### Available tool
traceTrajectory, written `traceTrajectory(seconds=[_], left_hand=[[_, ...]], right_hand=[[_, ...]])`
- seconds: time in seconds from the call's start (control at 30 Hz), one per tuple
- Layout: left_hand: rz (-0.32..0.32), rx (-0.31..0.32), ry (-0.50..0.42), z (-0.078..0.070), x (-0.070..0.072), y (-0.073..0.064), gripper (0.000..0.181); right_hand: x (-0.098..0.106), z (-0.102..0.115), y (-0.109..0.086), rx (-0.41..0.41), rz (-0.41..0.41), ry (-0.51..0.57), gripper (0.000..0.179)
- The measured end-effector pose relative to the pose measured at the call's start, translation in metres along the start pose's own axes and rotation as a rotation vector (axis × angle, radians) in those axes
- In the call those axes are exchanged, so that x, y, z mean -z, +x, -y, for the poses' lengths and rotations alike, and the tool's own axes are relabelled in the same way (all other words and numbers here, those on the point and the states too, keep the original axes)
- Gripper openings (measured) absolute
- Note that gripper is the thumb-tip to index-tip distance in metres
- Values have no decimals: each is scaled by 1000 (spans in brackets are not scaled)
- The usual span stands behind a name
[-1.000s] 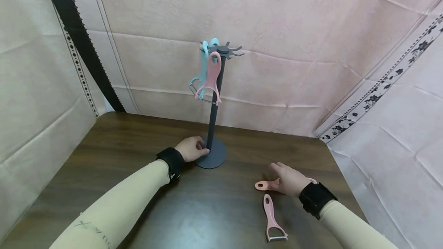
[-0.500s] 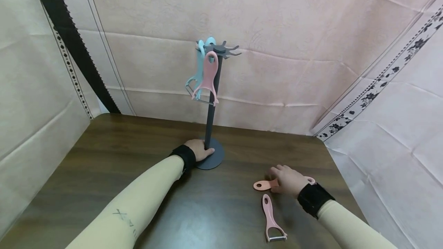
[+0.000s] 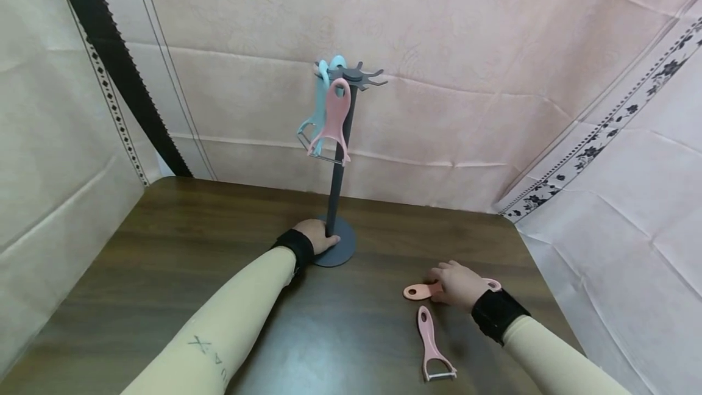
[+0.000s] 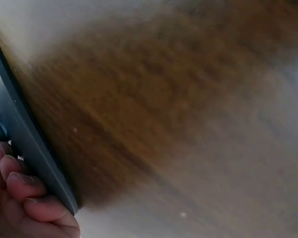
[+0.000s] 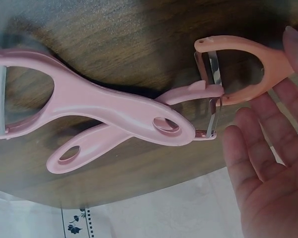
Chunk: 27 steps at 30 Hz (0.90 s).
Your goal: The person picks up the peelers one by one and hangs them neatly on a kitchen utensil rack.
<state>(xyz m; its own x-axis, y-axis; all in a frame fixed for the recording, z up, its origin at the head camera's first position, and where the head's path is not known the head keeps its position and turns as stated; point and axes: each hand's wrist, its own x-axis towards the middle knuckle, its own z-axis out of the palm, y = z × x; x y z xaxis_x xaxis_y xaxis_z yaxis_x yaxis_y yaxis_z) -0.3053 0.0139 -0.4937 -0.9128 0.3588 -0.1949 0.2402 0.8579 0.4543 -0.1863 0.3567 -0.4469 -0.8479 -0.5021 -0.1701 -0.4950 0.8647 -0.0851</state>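
My left hand (image 3: 315, 236) grips the dark grey stand (image 3: 336, 194) low on its pole, with the thumb across the round base (image 3: 342, 245). In the left wrist view, the curled fingers (image 4: 27, 186) lie beside the base. From the stand's hooks hang light blue peelers (image 3: 320, 99) and a pink peeler (image 3: 336, 111). My right hand (image 3: 460, 285) pinches an orange peeler (image 5: 273, 69) between thumb and fingers, over the table. Two pink peelers lie crossed in the right wrist view: an upper one (image 5: 99, 96) and a lower one (image 5: 92, 144), whose blade end meets the orange peeler's.
A pink peeler (image 3: 430, 343) lies on the brown wooden table (image 3: 219, 297), in front of my right hand. Pale cloth (image 3: 439, 127) hangs behind and at both sides of the table. Further grey hooks (image 3: 373, 81) stick out at the stand's top right.
My left hand has moved slightly right and closed round the pole's foot. The right hand stays at the orange peeler, with little visible movement.
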Motion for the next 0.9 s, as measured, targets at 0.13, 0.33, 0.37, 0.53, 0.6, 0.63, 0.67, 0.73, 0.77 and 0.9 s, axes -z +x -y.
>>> traceTrajectory(seconds=[0.13, 0.33, 0.37, 0.53, 0.6, 0.63, 0.67, 0.73, 0.77, 0.9], left_hand=[[-2, 26, -28, -2, 1, 0, 53], [-23, 25, -22, 2, -5, 5, 52], [-25, 24, -12, 3, -6, 6, 50], [-36, 4, -7, 4, -9, 7, 43], [-43, -9, -6, 4, -9, 6, 42], [-45, -16, -1, 4, -9, 6, 42], [-47, -22, 7, 4, -9, 5, 42], [-55, -35, 24, 5, -10, 5, 41], [-59, -42, 37, 6, -11, 5, 40], [-72, -57, 44, 7, -12, 5, 37]], right_hand=[[0, -2, 2, 17, -17, -11, 20], [2, -1, 5, -7, -20, 39, 16], [2, 0, 5, -11, -19, 48, 16], [1, 1, 7, -6, -37, 62, 12], [2, 2, 8, -17, -45, 65, 10], [2, 2, 8, -28, -46, 71, 9], [2, 3, 9, -38, -47, 73, 8], [3, 4, 11, -61, -46, 80, 7], [3, 4, 12, -70, -45, 81, 7], [4, 8, 17, -118, -34, 96, 10]])
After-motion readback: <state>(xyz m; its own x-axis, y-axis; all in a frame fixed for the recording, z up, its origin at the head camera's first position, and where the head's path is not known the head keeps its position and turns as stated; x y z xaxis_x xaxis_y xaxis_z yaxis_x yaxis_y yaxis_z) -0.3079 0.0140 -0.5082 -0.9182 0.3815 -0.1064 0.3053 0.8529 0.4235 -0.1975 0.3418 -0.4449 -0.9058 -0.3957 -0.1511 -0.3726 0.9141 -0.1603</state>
